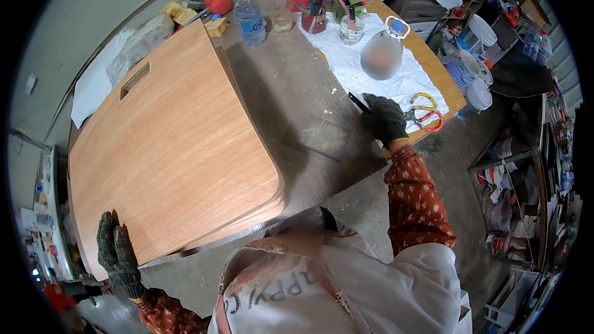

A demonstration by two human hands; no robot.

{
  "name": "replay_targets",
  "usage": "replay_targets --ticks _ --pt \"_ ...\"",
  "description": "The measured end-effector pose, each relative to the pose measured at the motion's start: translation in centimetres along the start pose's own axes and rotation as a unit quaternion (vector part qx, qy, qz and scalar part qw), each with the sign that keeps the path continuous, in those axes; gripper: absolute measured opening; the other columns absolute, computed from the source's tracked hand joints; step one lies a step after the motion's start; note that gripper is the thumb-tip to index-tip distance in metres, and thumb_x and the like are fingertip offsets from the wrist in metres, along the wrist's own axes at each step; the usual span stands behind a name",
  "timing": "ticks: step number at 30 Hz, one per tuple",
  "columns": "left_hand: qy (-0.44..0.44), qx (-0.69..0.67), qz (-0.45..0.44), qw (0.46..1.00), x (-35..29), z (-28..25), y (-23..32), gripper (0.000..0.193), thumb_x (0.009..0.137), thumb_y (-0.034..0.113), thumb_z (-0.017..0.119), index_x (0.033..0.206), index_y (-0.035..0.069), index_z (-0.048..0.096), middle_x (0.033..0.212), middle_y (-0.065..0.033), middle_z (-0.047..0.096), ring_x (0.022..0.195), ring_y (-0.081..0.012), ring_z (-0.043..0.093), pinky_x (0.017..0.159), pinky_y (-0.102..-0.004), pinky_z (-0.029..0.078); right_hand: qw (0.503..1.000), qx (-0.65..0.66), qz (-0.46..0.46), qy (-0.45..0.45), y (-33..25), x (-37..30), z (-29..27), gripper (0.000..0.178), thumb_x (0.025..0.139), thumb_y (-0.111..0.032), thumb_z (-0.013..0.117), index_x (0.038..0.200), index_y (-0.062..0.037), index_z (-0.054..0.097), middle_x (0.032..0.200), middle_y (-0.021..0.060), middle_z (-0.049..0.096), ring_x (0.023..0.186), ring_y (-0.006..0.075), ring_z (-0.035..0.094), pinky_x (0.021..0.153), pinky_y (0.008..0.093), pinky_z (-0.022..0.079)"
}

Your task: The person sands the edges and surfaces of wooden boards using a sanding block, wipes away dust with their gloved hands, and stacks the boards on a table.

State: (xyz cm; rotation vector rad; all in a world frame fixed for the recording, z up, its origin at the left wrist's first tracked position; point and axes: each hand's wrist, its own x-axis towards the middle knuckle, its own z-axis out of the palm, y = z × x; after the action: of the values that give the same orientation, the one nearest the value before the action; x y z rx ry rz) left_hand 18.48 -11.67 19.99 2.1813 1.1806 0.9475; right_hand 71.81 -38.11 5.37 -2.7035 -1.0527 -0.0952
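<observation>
Worktable [288, 80], left hand [117, 253] flat on board [173, 142], right hand [385, 117] gripping black tool [358, 102]

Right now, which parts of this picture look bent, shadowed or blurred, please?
Head view, rim: the outer edge of the yellow tabletop bows, and the corners are black; head view, middle: a soft shadow darkens the dark tabletop right of the wooden boards; head view, above the right hand: the jug is smeared, its detail lost.
</observation>
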Motion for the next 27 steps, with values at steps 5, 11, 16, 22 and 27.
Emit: replay_targets --ticks 5,11,16,22,27 --pt "0.022 -0.070 -0.011 0.997 -0.3 0.2 0.2 0.036 0.094 0.003 0.051 0.128 -0.006 0.049 0.129 -0.0175 0.053 0.116 -0.0210 0.052 0.097 -0.0317 0.045 0.992 -0.076 -0.069 -0.074 -0.2 2.9 0.2 0.016 0.075 -0.014 0.055 0.085 -0.0096 0.067 0.082 0.0158 0.067 0.079 0.0334 0.065 0.071 0.0441 0.051" --pt "0.002 0.145 0.091 0.985 -0.3 -0.7 1.8 0.033 0.091 0.001 0.054 0.124 -0.004 0.054 0.123 -0.0176 0.058 0.115 -0.0221 0.054 0.098 -0.0334 0.043 0.989 -0.058 -0.136 -0.030 1.1 3.9 0.8 0.017 0.077 -0.014 0.053 0.078 -0.0085 0.069 0.078 0.0185 0.066 0.074 0.0351 0.066 0.068 0.0453 0.051" --pt "-0.030 0.258 0.167 0.951 0.8 0.0 3.1 0.030 0.090 0.003 0.056 0.120 -0.002 0.057 0.124 -0.0177 0.058 0.119 -0.0283 0.052 0.102 -0.0359 0.039 0.994 0.033 -0.100 0.034 -0.7 2.0 -2.4 0.019 0.083 -0.022 0.058 0.090 -0.0067 0.067 0.087 0.0134 0.066 0.083 0.0333 0.061 0.073 0.0444 0.048" --pt "-0.119 0.341 0.277 0.891 3.9 1.8 6.7 0.036 0.092 0.018 0.053 0.119 -0.004 0.057 0.123 -0.0219 0.057 0.119 -0.0392 0.051 0.100 -0.0460 0.041 0.939 0.184 -0.242 0.159 -6.3 1.6 -2.6 0.024 0.077 -0.012 0.068 0.100 -0.0067 0.065 0.096 0.0148 0.062 0.084 0.0313 0.061 0.070 0.0404 0.050" --pt "-0.189 0.314 0.297 0.882 7.1 6.6 9.6 0.041 0.092 0.020 0.053 0.130 0.005 0.051 0.137 -0.0219 0.045 0.132 -0.0384 0.036 0.111 -0.0476 0.025 0.858 0.249 -0.420 0.159 -13.6 2.4 -5.4 0.031 0.084 -0.001 0.051 0.112 -0.0079 0.062 0.122 0.0081 0.059 0.110 0.0272 0.055 0.091 0.0381 0.046"
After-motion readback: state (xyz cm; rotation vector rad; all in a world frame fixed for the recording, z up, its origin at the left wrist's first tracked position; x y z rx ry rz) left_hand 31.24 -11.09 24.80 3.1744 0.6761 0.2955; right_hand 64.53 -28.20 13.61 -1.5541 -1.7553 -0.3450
